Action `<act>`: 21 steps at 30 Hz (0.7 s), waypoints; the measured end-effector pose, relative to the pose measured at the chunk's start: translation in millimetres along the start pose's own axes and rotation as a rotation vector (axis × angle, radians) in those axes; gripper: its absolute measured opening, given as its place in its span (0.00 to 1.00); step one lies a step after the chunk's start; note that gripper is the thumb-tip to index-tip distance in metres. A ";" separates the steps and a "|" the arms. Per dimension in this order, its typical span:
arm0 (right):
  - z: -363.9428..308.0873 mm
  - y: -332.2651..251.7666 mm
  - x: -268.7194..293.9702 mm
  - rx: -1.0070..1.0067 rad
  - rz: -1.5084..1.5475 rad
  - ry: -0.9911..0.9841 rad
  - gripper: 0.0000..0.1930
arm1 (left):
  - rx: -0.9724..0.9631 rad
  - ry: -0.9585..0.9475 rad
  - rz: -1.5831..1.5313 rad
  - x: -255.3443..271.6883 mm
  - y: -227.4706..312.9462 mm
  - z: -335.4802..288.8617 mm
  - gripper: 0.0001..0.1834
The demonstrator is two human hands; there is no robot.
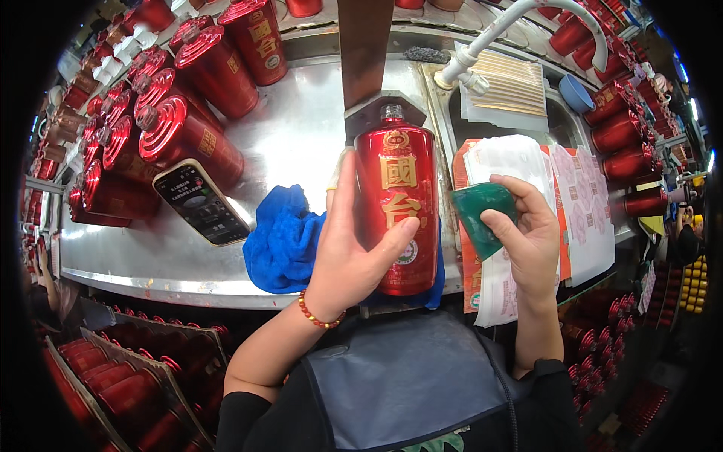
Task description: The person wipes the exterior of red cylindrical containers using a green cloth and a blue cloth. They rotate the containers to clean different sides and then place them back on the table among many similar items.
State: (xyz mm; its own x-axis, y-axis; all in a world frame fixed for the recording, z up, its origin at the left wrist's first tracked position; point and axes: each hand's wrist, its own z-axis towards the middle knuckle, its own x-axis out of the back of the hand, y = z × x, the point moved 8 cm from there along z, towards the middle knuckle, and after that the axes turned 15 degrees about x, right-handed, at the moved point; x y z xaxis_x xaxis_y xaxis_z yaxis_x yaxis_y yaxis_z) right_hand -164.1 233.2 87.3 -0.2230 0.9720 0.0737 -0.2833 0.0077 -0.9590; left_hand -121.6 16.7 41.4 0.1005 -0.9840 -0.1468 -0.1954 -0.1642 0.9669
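Observation:
A glossy red bottle with gold lettering lies in front of me, its clear-topped neck pointing away toward a metal bracket. My left hand grips its left side, thumb laid across the front. Between the thumb and fingers of my right hand is a thin, flexible green scraper, held to the right of the bottle and apart from it. A crumpled blue cloth sits left of my left hand. Beneath my right hand are stacked white and printed label sheets.
Several red bottles crowd the counter's left, where a phone leans against one. At right, a white faucet arches over a sink with a striped sheet and a blue bowl. Crates of red bottles stand below left.

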 end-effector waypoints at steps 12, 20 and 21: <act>23.4 -35.9 -29.4 0.301 -0.290 -0.295 0.18 | -0.024 -0.029 0.269 3.2 -3.5 -8.1 0.70; 5.4 -77.5 -73.3 0.833 -0.735 -0.482 0.21 | -0.202 -0.040 0.682 -11.6 7.5 -37.2 0.84; 3.7 -79.4 -74.3 0.795 -0.711 -0.510 0.20 | -0.196 -0.047 0.654 -11.6 7.0 -37.6 0.83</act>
State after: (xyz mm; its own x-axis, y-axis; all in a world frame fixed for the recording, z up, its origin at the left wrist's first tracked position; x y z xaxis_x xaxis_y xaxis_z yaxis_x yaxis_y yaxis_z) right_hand -128.5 159.6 159.0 -0.0761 0.6008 0.7958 -0.9549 0.1858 -0.2316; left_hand -87.4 29.5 57.7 -0.0217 -0.8791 0.4761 -0.0209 0.4765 0.8789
